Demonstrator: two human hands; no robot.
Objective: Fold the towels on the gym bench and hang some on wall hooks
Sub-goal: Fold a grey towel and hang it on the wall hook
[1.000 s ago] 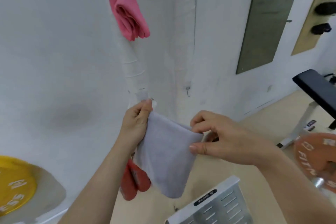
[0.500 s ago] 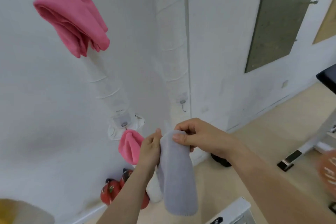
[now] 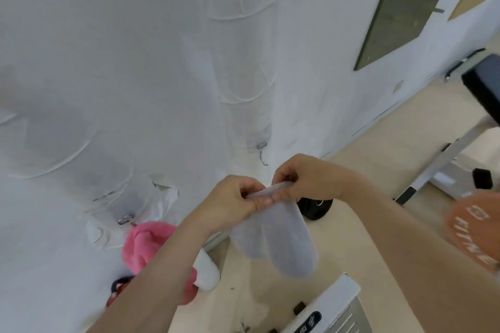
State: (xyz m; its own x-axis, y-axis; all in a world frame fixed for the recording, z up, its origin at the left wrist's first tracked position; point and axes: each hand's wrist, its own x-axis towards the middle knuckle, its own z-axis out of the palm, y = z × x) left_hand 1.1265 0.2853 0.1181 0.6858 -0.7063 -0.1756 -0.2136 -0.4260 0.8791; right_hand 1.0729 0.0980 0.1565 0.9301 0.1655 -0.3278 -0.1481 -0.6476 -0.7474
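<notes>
A folded grey towel (image 3: pixel 278 238) hangs down in front of the white wall, pinched along its top edge by both hands. My left hand (image 3: pixel 232 200) grips the left end of the fold and my right hand (image 3: pixel 303 178) grips the right end, fingers nearly touching. An empty wall hook (image 3: pixel 262 153) sits just above and behind my hands. A pink towel (image 3: pixel 146 240) hangs from a lower hook (image 3: pixel 125 219) at the left, partly hidden by my left forearm.
A black gym bench pad (image 3: pixel 484 84) and its white frame (image 3: pixel 446 154) stand at the right. An orange weight plate (image 3: pixel 476 232) is at the right edge, a black plate (image 3: pixel 315 207) leans on the wall, a white machine top (image 3: pixel 338 308) is below.
The view has tilted down, so the upper pink towel has left the frame. Both hands have closed together on the towel's top edge and moved nearer the empty hook.
</notes>
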